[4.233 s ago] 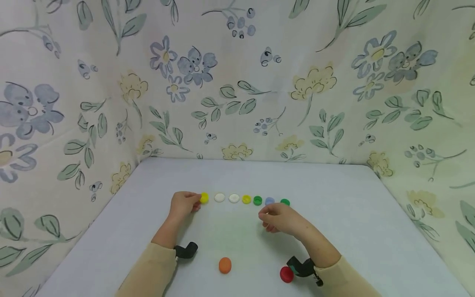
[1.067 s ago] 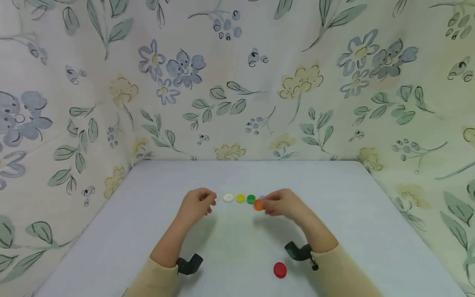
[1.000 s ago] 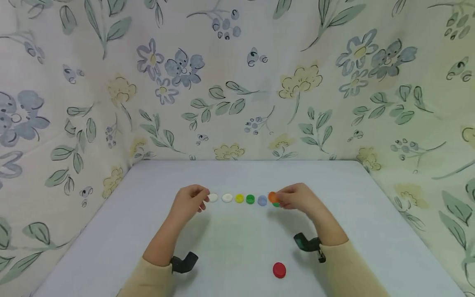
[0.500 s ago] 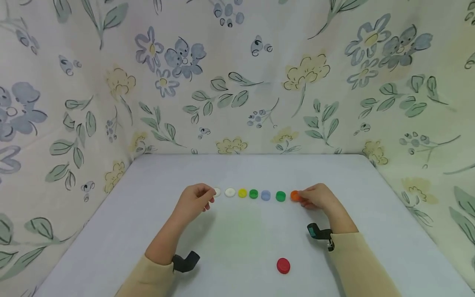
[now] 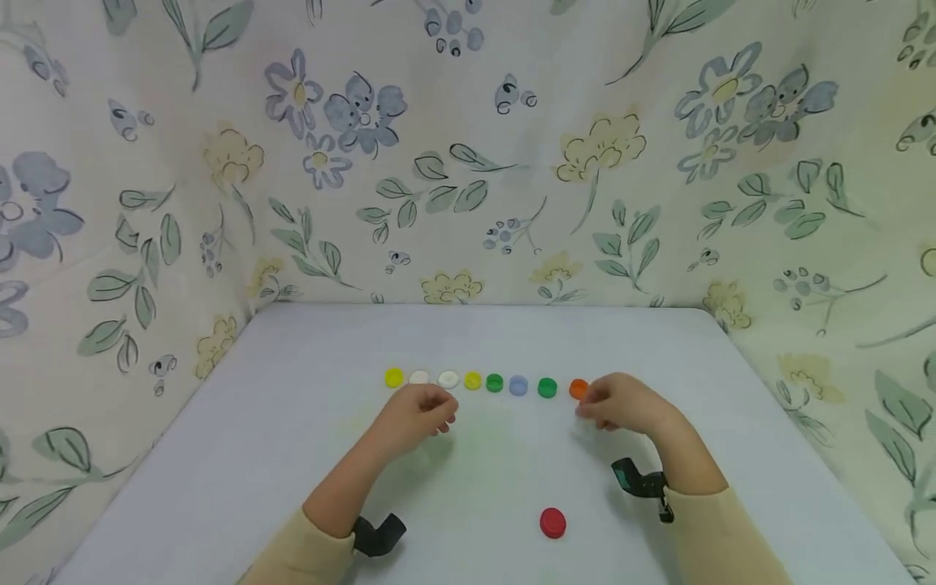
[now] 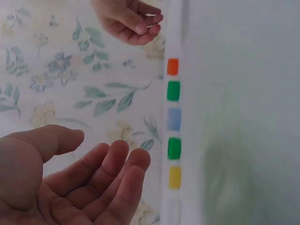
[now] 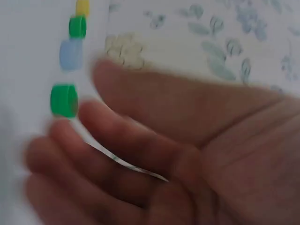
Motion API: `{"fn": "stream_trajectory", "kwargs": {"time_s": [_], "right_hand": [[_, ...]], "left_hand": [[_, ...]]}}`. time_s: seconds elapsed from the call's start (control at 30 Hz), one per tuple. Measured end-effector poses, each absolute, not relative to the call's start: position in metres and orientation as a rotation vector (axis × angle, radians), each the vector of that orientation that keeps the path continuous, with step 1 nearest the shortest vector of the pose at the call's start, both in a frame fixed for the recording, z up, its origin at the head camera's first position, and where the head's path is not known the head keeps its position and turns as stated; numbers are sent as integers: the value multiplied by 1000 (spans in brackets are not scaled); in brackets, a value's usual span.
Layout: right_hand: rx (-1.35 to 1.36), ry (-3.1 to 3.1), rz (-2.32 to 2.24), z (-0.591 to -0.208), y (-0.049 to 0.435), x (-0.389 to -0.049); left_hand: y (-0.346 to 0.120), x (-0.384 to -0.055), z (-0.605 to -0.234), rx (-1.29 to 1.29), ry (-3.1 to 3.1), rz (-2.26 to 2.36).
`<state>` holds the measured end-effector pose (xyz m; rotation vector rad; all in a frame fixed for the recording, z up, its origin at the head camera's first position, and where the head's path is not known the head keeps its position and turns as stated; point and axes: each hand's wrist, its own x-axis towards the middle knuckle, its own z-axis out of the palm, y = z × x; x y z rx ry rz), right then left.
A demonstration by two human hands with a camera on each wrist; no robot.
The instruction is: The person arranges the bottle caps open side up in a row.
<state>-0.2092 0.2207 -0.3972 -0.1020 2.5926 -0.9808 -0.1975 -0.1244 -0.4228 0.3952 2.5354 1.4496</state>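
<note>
Several plastic bottle caps stand in a row across the white table. From the left come a yellow cap (image 5: 394, 378), two white caps (image 5: 448, 379), a smaller yellow cap (image 5: 473, 380), a green cap (image 5: 495, 383), a light blue cap (image 5: 518, 385), another green cap (image 5: 547, 387) and an orange cap (image 5: 578, 389). My right hand (image 5: 627, 406) hovers just beside the orange cap, loosely curled and holding nothing. My left hand (image 5: 413, 422) is in front of the white caps, partly covering one; the left wrist view shows its relaxed fingers (image 6: 110, 168) empty.
A red cap (image 5: 552, 523) lies alone near the front of the table (image 5: 468, 471). Floral cloth (image 5: 453, 227) hangs behind the table and along its sides. Both wrists carry a black camera mount (image 5: 379, 536).
My right hand has picked up the orange cap from the front, placed it at the row's right end and released it. My left hand has left the yellow cap and moved rightward.
</note>
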Motion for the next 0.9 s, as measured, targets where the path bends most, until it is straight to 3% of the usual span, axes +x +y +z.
{"fn": "stream_trajectory", "kwargs": {"time_s": [0.33, 0.57, 0.9], "right_hand": [[-286, 2480, -432, -396, 145, -149], [-306, 2474, -357, -405, 135, -144], [-304, 2454, -398, -406, 129, -143]], "left_hand": [[-60, -148, -456, 591, 2160, 1319], [-39, -129, -465, 720, 2164, 1356], [-37, -130, -467, 752, 2223, 1307]]}}
